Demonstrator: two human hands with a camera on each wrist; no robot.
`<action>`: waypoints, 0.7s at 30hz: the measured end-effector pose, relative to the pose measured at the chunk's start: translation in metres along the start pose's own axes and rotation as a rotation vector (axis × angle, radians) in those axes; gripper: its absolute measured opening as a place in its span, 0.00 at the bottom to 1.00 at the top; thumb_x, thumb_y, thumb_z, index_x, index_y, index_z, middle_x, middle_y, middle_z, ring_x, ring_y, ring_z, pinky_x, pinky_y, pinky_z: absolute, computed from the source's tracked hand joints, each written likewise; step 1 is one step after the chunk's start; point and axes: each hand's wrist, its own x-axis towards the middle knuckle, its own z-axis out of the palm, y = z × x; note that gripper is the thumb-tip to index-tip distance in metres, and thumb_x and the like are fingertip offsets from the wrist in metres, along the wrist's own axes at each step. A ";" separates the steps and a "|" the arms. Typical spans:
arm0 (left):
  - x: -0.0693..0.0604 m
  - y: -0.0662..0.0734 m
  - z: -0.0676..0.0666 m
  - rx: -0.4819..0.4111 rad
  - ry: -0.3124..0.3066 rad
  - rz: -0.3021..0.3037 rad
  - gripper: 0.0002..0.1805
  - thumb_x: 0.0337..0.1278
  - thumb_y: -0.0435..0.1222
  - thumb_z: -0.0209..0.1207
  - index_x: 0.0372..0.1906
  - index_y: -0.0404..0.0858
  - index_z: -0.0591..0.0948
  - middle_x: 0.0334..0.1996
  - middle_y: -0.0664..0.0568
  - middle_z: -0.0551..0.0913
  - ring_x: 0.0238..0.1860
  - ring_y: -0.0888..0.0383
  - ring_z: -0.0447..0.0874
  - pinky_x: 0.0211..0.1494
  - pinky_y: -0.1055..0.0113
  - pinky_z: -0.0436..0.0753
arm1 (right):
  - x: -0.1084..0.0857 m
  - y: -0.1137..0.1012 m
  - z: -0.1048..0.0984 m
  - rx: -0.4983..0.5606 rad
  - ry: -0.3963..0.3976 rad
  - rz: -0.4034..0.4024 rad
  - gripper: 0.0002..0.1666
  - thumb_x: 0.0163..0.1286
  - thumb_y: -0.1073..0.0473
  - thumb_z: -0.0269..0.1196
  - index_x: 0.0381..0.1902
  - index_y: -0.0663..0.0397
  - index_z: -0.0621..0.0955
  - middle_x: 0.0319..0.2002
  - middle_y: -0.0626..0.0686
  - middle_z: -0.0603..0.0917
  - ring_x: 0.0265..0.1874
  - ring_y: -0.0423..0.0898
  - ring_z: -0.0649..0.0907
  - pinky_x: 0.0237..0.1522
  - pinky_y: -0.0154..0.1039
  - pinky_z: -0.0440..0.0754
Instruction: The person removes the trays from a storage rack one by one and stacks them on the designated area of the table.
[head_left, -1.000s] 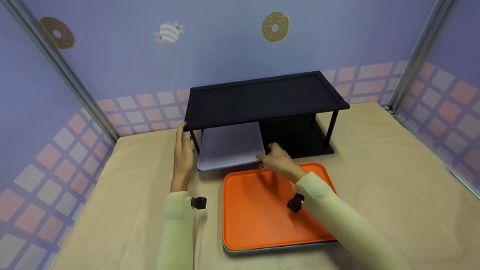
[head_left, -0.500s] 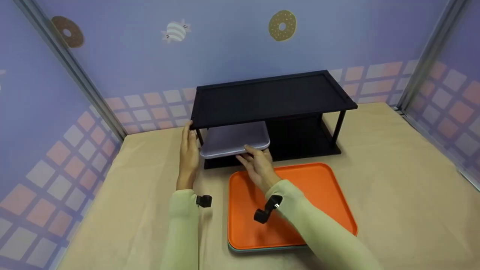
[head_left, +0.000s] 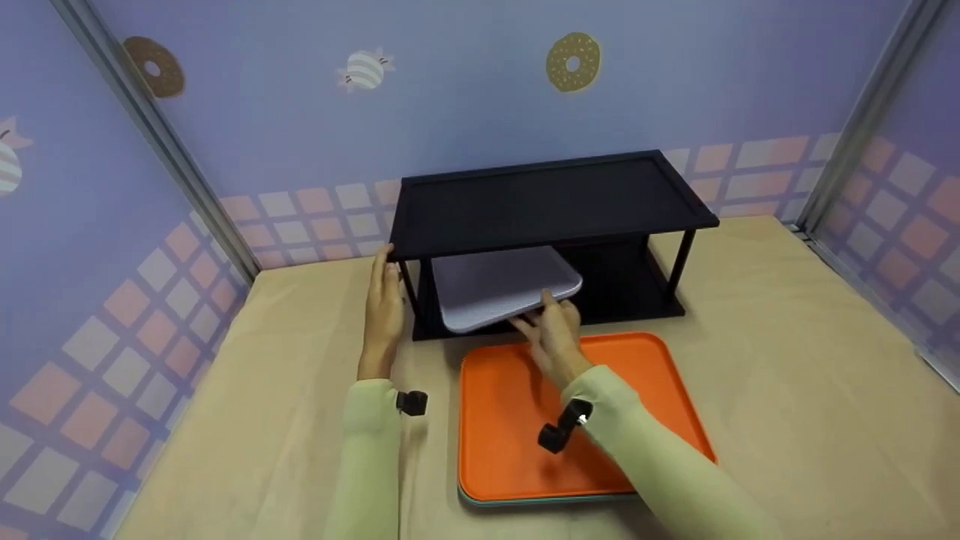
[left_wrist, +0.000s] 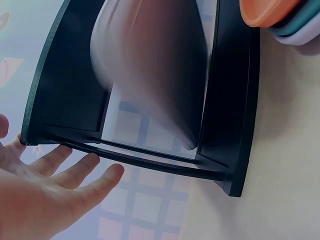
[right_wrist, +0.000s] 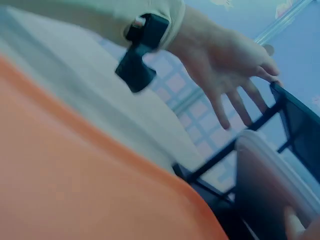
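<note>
A black two-level rack point(head_left: 547, 202) stands against the back wall. Between its levels, toward the left side, a pale purple tray point(head_left: 502, 289) is tilted, its front edge jutting out. My right hand point(head_left: 556, 334) pinches that front edge near its right corner, thumb on top and fingers beneath. At the rack's front left corner my left hand point(head_left: 382, 319) touches the upper shelf; in the left wrist view the fingers point(left_wrist: 95, 187) are extended beside the left posts. Below my right forearm lies an orange tray point(head_left: 525, 420), stacked on a teal tray point(head_left: 555, 501).
A cream cloth point(head_left: 810, 375) covers the table. Patterned walls point(head_left: 480, 90) close off the back and both sides. Another pale tray point(left_wrist: 305, 30) shows beneath the teal one in the left wrist view.
My right hand took hold of the purple tray's front edge, lifted it and shifted it right, turning it askew. My left hand stays at the rack's corner.
</note>
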 end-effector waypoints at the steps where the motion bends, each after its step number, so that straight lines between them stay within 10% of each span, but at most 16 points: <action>1: 0.000 0.000 0.000 -0.012 -0.001 0.000 0.27 0.86 0.43 0.35 0.82 0.44 0.57 0.82 0.48 0.52 0.80 0.49 0.55 0.81 0.55 0.58 | 0.000 -0.005 -0.003 -0.012 -0.003 -0.013 0.26 0.86 0.60 0.41 0.75 0.64 0.57 0.70 0.67 0.69 0.69 0.62 0.73 0.67 0.60 0.74; 13: 0.004 0.002 -0.002 0.006 -0.004 0.000 0.28 0.85 0.46 0.35 0.82 0.47 0.56 0.82 0.50 0.52 0.80 0.51 0.57 0.80 0.59 0.60 | -0.014 -0.077 -0.054 -0.194 -0.032 -0.060 0.32 0.86 0.52 0.37 0.80 0.61 0.49 0.72 0.60 0.64 0.66 0.56 0.74 0.59 0.51 0.83; 21: 0.006 -0.001 0.002 0.014 0.002 0.008 0.28 0.86 0.44 0.34 0.82 0.44 0.57 0.82 0.48 0.52 0.80 0.49 0.57 0.81 0.57 0.59 | -0.034 -0.118 -0.089 -0.393 -0.059 -0.069 0.30 0.86 0.48 0.36 0.77 0.59 0.56 0.47 0.44 0.78 0.41 0.39 0.81 0.47 0.40 0.85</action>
